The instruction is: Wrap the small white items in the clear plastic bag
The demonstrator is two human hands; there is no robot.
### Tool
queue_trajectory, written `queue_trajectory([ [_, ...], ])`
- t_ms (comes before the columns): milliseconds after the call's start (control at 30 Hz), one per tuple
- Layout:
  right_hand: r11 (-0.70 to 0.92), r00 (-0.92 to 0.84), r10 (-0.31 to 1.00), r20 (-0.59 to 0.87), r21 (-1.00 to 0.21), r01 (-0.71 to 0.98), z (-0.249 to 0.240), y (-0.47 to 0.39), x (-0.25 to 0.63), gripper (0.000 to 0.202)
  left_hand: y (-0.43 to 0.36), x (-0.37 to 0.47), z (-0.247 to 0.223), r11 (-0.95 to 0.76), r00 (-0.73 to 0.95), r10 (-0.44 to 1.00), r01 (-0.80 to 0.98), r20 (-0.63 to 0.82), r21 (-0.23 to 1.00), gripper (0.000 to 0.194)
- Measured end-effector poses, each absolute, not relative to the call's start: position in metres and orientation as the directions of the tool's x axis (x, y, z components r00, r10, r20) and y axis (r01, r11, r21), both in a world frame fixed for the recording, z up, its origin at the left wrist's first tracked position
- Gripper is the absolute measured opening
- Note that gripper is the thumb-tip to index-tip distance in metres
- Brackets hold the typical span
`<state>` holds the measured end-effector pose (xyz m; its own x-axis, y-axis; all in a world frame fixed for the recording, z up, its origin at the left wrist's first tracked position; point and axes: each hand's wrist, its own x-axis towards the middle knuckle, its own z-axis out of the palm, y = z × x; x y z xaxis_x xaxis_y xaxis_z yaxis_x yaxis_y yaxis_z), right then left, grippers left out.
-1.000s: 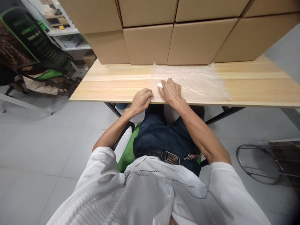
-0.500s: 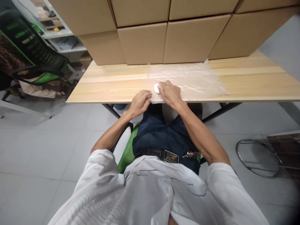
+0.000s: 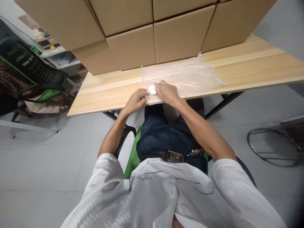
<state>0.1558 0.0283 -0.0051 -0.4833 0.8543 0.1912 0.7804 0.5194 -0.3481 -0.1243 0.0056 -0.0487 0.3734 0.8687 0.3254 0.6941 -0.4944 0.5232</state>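
A small white rounded case (image 3: 152,90) lies over the left end of a clear plastic bag (image 3: 187,77). My right hand (image 3: 167,92) is closed on the case from the right, its thumb and fingers at the case's edge. Just to the left is my left hand (image 3: 136,100), with fingers loosely bent and apart from the thumb. Its fingertips reach the bag's left edge, close to the case. Whether they touch the bag is hard to tell. The bag is flat and wrinkled on the wooden table (image 3: 106,95), its near corner at the front edge.
Stacked cardboard boxes (image 3: 133,47) stand along the back of the table. A green and black chair (image 3: 30,66) and a white shelf (image 3: 57,53) are at the left, with part of a person beside them. A round metal frame (image 3: 273,147) is on the floor at right.
The camera view has tilted and shifted, so the table now slants. My hands keep nearly the same places by the case and the bag.
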Motion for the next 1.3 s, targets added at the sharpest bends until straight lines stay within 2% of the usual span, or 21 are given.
queue_trajectory([
  [200,0.531,-0.496,0.846,0.193,-0.362,0.766,-0.004,0.028,0.156,0.05,0.001,-0.125,-0.046,-0.514,0.408,0.858,0.653,0.313,0.556,0.033],
  [367,0.538,-0.505,0.842,0.19,-0.366,0.759,-0.004,0.03,0.155,0.052,0.0,-0.116,-0.051,-0.486,0.318,0.865,0.725,0.388,0.488,0.023],
  [533,0.543,-0.501,0.839,0.212,-0.379,0.75,-0.009,0.032,0.156,0.051,-0.002,-0.118,-0.054,-0.51,0.346,0.848,0.742,0.402,0.436,0.027],
  [767,0.544,-0.493,0.839,0.23,-0.379,0.749,-0.012,0.033,0.155,0.049,-0.007,-0.131,-0.052,-0.628,0.514,0.778,0.65,0.362,0.428,0.039],
  [867,0.537,-0.492,0.843,0.216,-0.373,0.756,-0.011,0.032,0.156,0.049,-0.005,-0.132,-0.049,-0.613,0.521,0.79,0.637,0.325,0.467,0.032],
  [1033,0.531,-0.494,0.847,0.198,-0.363,0.765,-0.005,0.028,0.155,0.052,-0.007,-0.124,-0.049,-0.579,0.444,0.815,0.647,0.372,0.496,0.016],
  [1133,0.516,-0.49,0.855,0.168,-0.36,0.777,-0.001,0.026,0.154,0.053,-0.007,-0.121,-0.051,-0.588,0.424,0.805,0.67,0.416,0.454,0.016],
  [1300,0.526,-0.505,0.849,0.157,-0.347,0.776,0.003,0.024,0.154,0.055,-0.011,-0.117,-0.054,-0.591,0.409,0.771,0.745,0.489,0.309,0.02],
])
